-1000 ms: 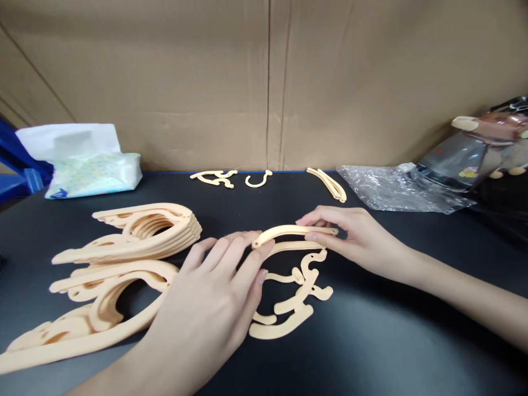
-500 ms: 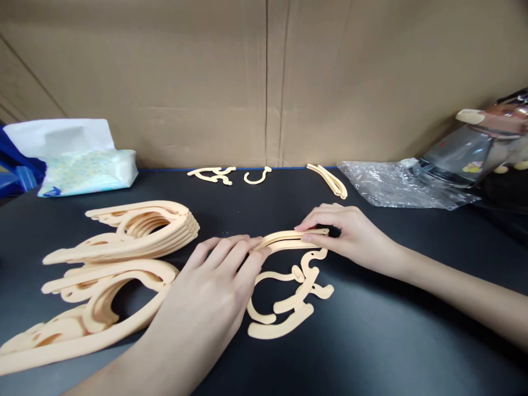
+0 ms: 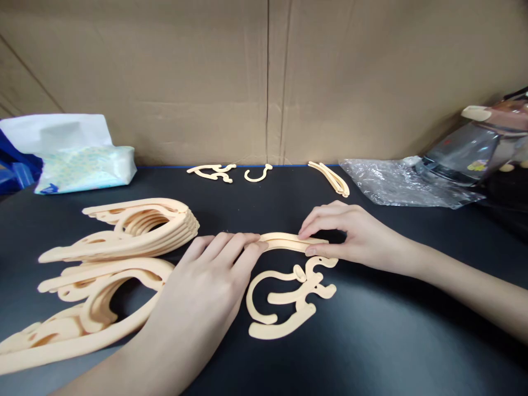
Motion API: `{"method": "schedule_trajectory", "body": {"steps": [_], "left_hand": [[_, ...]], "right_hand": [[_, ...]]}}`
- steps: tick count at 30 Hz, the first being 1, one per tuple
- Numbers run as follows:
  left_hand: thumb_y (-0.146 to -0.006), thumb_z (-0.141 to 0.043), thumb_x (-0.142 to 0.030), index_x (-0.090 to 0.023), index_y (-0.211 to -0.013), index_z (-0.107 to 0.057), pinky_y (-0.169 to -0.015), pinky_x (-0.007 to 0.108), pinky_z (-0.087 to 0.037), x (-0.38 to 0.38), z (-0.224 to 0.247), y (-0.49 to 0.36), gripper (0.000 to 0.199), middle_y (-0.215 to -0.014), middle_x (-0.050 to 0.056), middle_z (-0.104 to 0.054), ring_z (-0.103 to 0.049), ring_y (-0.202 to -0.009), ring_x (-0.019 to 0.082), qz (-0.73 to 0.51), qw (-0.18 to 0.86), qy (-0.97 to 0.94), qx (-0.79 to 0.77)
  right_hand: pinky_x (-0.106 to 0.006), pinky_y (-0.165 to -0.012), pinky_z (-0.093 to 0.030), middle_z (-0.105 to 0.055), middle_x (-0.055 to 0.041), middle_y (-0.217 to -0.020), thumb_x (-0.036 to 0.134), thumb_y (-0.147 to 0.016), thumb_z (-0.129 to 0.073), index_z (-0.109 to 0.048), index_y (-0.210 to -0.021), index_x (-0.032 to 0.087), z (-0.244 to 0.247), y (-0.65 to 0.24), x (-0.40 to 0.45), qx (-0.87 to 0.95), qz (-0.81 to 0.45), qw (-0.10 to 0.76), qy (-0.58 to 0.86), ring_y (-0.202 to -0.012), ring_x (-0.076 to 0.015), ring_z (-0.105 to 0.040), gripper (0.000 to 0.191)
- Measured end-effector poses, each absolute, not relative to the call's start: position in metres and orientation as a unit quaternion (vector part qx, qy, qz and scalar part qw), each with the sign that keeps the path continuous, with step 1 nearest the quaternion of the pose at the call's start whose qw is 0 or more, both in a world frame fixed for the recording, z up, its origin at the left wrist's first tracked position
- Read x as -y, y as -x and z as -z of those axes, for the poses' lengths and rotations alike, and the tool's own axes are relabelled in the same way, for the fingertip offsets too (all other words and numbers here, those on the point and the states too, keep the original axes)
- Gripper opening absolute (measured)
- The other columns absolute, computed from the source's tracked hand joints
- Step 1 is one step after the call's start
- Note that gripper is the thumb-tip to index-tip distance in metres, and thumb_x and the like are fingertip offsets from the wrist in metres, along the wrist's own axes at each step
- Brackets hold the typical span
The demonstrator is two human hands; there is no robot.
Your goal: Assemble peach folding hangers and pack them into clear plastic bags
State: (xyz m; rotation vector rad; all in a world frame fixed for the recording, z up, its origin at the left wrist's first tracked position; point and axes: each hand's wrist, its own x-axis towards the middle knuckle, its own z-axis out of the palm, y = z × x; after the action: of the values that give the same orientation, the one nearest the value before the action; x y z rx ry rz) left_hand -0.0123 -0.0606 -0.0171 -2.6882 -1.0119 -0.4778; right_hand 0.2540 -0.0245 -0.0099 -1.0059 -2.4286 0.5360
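Observation:
A pair of long curved beige hanger arms [image 3: 284,241] lies side by side between my hands. My left hand [image 3: 212,278] is closed over their left end, its fingertips covering that part. Thumb and fingers of my right hand [image 3: 352,234] pinch the right end from both sides. Just below are a loose hanger hook [image 3: 251,300] and several short curved hanger pieces [image 3: 284,329], some overlapping. Left of my left hand lie stacked beige folding hangers [image 3: 160,242] in two groups; my forearm hides part of the nearer one.
Along the back edge are small hanger pieces [image 3: 210,170], another hook [image 3: 258,174] and a pair of curved arms [image 3: 330,179]. A tissue pack [image 3: 86,168] sits back left. Crinkled clear plastic [image 3: 383,181] and a transparent jug [image 3: 462,148] are back right, before a cardboard wall [image 3: 165,82].
The right end of the curved arms has dropped slightly toward me, and the gap between them looks narrower. The loose pieces below have shifted a little. My left hand stays at the left end.

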Motion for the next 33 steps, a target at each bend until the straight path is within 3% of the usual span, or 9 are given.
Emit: {"method": "schedule_trajectory", "body": {"steps": [9,14,19,22,27,33], "left_hand": [[-0.088,-0.037,0.0,-0.007,-0.119,-0.063,-0.08,0.043,-0.051,0.064,0.016,0.007,0.042,-0.114,0.013,-0.07,-0.065,-0.097,0.029,0.198,0.132,0.909,0.342],[-0.096,-0.042,-0.01,-0.014,-0.114,-0.066,-0.092,0.036,-0.045,0.072,0.012,0.003,0.03,-0.117,0.007,-0.068,-0.06,-0.109,0.022,0.229,0.039,0.924,0.302],[-0.1,-0.044,-0.017,-0.019,-0.104,-0.069,-0.092,0.031,-0.042,0.073,0.01,0.002,0.025,-0.109,0.003,-0.069,-0.059,-0.109,0.019,0.234,-0.014,0.929,0.285],[-0.098,-0.045,-0.016,-0.019,-0.099,-0.068,-0.087,0.033,-0.045,0.072,0.012,0.002,0.023,-0.11,0.003,-0.069,-0.061,-0.104,0.02,0.23,-0.017,0.925,0.301],[-0.094,-0.045,-0.012,-0.017,-0.114,-0.058,-0.068,0.039,-0.05,0.072,0.016,0.003,0.024,-0.098,0.005,-0.068,-0.063,-0.081,0.023,0.23,0.031,0.905,0.357],[-0.091,-0.041,-0.009,-0.021,-0.098,-0.057,-0.056,0.039,-0.055,0.072,0.021,0.002,0.021,-0.082,0.002,-0.065,-0.063,-0.067,0.023,0.205,0.039,0.906,0.367]], "right_hand": [[-0.035,-0.083,-0.045,-0.072,-0.0021,-0.1,0.025,-0.096,-0.057,-0.069,-0.102,0.02,0.016,-0.258,0.021,0.888,-0.042,0.213,0.406,-0.088,-0.0169,-0.067,0.014],[-0.036,-0.085,-0.046,-0.072,-0.0019,-0.099,0.028,-0.096,-0.058,-0.069,-0.099,0.021,0.018,-0.268,0.01,0.872,-0.007,0.214,0.441,-0.09,-0.0185,-0.067,0.013],[-0.038,-0.087,-0.048,-0.072,-0.0045,-0.102,0.028,-0.096,-0.056,-0.069,-0.101,0.02,0.019,-0.272,0.007,0.869,0.021,0.227,0.44,-0.094,-0.0211,-0.067,0.016],[-0.038,-0.089,-0.048,-0.069,-0.0066,-0.109,0.029,-0.098,-0.053,-0.068,-0.106,0.019,0.015,-0.269,0.011,0.878,0.034,0.25,0.408,-0.099,-0.0211,-0.065,0.019],[-0.036,-0.085,-0.047,-0.07,-0.0062,-0.105,0.027,-0.098,-0.055,-0.069,-0.104,0.018,0.005,-0.254,0.029,0.909,-0.016,0.236,0.344,-0.095,-0.0182,-0.063,0.019],[-0.033,-0.091,-0.045,-0.067,-0.0058,-0.113,0.034,-0.097,-0.056,-0.072,-0.107,0.019,0.007,-0.239,0.049,0.929,-0.084,0.188,0.307,-0.104,-0.0176,-0.06,0.023]]}}
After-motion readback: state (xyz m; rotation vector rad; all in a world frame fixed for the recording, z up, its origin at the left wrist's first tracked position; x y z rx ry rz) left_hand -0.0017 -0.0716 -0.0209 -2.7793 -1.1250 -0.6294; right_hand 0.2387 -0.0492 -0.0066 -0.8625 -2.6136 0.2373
